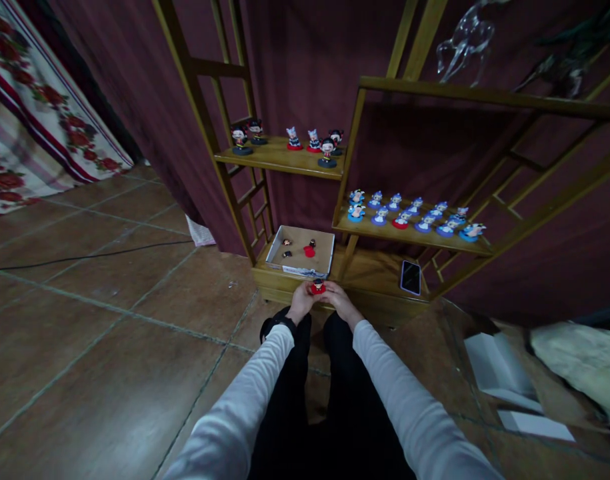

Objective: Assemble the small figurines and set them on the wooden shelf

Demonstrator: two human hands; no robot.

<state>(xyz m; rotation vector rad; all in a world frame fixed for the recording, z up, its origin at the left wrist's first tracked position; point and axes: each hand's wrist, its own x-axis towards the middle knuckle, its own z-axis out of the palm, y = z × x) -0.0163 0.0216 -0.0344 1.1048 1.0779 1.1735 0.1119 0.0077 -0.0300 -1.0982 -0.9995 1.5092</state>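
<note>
Between my hands is a small figurine point(318, 287) with a dark top and a red lower part. My left hand point(301, 301) grips it from the left, and my right hand point(339, 299) has its fingers on the right side. Just beyond them, on the lowest shelf, sits a shallow cardboard box point(297, 231). Inside it lie a red piece point(309, 251) and several small dark figurine parts point(287, 254), too small to make out well.
A wooden display rack point(279, 160) holds dark-haired figurines point(327, 152) on its upper left shelf and rows of blue and purple figurines point(425, 223) at right. A phone point(411, 277) lies on the bottom shelf. A glass horse point(467, 40) stands high up. White packaging point(502, 370) lies on the floor.
</note>
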